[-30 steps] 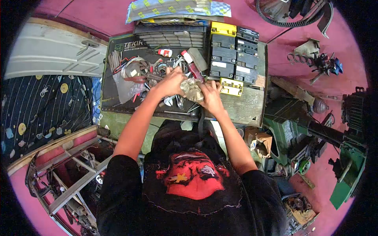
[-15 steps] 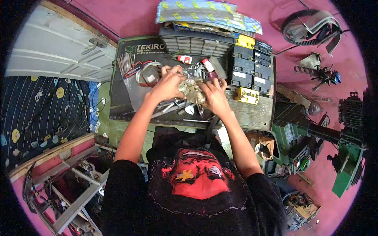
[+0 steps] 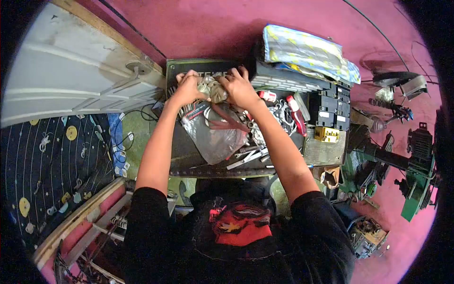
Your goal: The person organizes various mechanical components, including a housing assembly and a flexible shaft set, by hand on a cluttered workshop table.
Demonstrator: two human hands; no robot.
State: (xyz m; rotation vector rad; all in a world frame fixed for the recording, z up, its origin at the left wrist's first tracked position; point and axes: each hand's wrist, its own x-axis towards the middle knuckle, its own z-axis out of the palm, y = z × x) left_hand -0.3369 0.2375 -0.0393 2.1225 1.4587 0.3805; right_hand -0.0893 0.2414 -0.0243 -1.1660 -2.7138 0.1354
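Observation:
A crumpled, brownish translucent bundle (image 3: 216,90), which looks like a plastic bag with contents I cannot make out, is between my hands over the back left of the workbench (image 3: 326,149). My left hand (image 3: 190,89) grips its left side with bent fingers. From the right, my right hand (image 3: 240,87) clasps it too. Nearer me lies a flat clear plastic bag (image 3: 220,146), with a reddish-brown strip (image 3: 229,124) beside its upper part. Several metal wrenches (image 3: 248,158) lie to the right of that bag, and thin metal rods stand partly hidden behind my left wrist.
A red bottle (image 3: 298,117) and a small red-and-white bottle (image 3: 267,96) lie right of my right forearm. A drawer cabinet (image 3: 283,80) and black batteries (image 3: 328,111) occupy the back right, with a yellow battery (image 3: 327,134) in front. A white door (image 3: 85,78) stands at the left.
Both hands have carried the bundle to the back left of the bench, uncovering tools and the clear bag. My view has turned left, so the bench contents appear further right.

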